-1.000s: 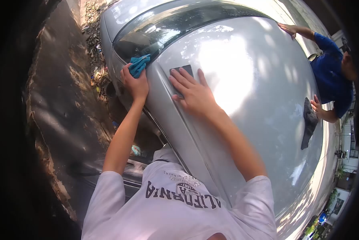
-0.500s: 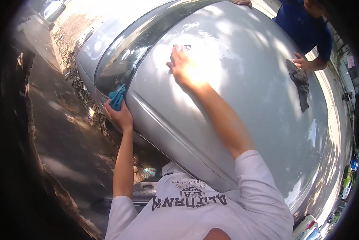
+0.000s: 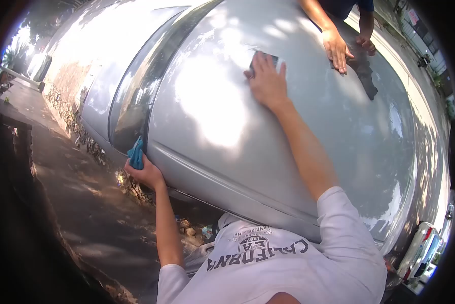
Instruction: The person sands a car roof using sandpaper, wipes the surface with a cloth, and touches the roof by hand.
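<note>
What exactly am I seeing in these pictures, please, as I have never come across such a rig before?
There is no machine here, just a person working bare-handed. Every picture comes from one camera worn on that person's head, looking forward and down. The left hand grips a blue cloth by the window. The right hand lies over a dark pad on the car roof. Across it, a co-worker's hand is near a dark cloth lying on the roof.

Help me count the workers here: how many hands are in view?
4: the left hand holding a teal cloth, the right hand on a dark pad, a co-worker's hand over the silver car, their other hand by a dark cloth.
</note>
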`<state>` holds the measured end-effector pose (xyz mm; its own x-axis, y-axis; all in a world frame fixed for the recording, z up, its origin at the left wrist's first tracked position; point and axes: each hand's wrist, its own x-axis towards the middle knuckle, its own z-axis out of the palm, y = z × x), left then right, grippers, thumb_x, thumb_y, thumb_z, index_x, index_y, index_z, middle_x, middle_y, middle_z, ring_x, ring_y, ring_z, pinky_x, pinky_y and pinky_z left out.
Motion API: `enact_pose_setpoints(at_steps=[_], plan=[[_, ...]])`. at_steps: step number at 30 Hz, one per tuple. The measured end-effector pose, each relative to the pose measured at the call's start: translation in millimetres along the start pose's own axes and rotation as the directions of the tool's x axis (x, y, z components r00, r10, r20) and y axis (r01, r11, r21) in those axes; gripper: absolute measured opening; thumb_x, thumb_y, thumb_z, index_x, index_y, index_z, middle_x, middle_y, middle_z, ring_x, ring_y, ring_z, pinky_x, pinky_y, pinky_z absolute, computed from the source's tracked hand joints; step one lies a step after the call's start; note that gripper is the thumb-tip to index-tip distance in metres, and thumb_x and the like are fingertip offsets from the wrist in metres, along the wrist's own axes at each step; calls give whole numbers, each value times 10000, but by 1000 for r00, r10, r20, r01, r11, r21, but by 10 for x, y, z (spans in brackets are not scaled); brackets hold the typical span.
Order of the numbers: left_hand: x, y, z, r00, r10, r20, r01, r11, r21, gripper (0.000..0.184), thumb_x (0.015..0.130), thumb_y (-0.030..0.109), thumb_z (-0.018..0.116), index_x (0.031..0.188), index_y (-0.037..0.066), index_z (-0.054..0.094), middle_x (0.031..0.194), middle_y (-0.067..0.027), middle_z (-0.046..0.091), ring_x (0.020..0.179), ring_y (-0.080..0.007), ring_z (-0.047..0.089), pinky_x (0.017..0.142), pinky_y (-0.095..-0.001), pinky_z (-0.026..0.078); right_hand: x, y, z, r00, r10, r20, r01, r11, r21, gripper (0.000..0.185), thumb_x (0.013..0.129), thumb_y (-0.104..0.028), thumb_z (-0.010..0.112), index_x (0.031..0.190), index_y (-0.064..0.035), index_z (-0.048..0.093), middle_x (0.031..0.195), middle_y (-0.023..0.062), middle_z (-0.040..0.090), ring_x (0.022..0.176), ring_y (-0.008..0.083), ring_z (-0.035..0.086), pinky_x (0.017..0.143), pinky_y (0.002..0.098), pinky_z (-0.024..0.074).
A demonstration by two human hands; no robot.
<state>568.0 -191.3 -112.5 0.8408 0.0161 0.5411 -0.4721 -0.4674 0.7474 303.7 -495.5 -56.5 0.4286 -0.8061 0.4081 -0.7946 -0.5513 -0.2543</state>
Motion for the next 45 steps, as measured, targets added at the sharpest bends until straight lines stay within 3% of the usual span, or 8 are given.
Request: enact_pose_setpoints(at_steps=[3,10,17,23,29,37,43,45], plan=[[9,44,-37,998,60,1,-60,996,68,395,828,210,769,1091,2,559,1076,-175,597,1018,-373,577,891,-451,459,78,-226,89,992,121,28,-116,985,-124,658,1021,-464,349,1497,-11,321,1583,109,301,1455,286,269,1154,613,153],[18,7,-43,992,126,-2,-125,986,106,429,817,243,777,1110,8,570,1085,-167,600,1016,-379,586,874,-449,469,-886,-1913,123,727,-650,221,561,748,355,651,981,-507,412,1437,-45,445,1556,90,353,1468,268,257,1173,581,141],[4,-44,-2,990,119,-78,-109,986,125,425,775,185,789,1100,11,577,1062,-172,603,1018,-380,572,904,-448,451,-98,-987,261,993,-116,-10,116,993,-17,609,1027,-432,361,1473,-17,352,1570,92,319,1453,268,268,1141,628,177],[-6,-31,-18,992,119,-36,-118,993,32,425,780,181,789,1100,6,572,1071,-175,609,1025,-380,577,898,-454,455,-741,-1622,53,808,-567,163,483,795,367,567,996,-443,429,1432,-81,464,1516,65,423,1448,253,307,1166,595,158],[-30,100,-47,995,90,-49,-84,990,112,425,806,220,786,1106,13,568,1066,-169,622,1012,-382,596,882,-456,470,427,539,-4,930,349,119,-330,931,-156,678,1027,-496,291,1516,-27,279,1599,96,259,1476,271,224,1165,591,163],[-31,58,-57,994,113,1,-113,993,-31,353,831,145,766,1081,-6,568,1039,-163,622,960,-329,604,876,-425,475,-653,-1235,-42,884,-433,175,359,870,337,621,998,-447,426,1441,-11,418,1561,106,338,1469,272,249,1166,585,168],[-13,-154,45,995,102,3,-102,995,18,369,837,127,760,1100,-34,558,1059,-166,616,958,-331,610,881,-433,489,90,525,-44,915,400,-53,-403,905,-133,642,1019,-464,364,1456,6,374,1576,106,308,1446,303,277,1141,600,216],[17,-187,54,991,123,-45,-126,990,-57,416,821,222,788,1101,3,572,1038,-166,662,924,-337,648,820,-420,509,-363,-276,-23,981,164,-102,-167,986,-22,702,989,-486,419,1447,44,379,1550,154,334,1425,335,302,1161,550,188]])
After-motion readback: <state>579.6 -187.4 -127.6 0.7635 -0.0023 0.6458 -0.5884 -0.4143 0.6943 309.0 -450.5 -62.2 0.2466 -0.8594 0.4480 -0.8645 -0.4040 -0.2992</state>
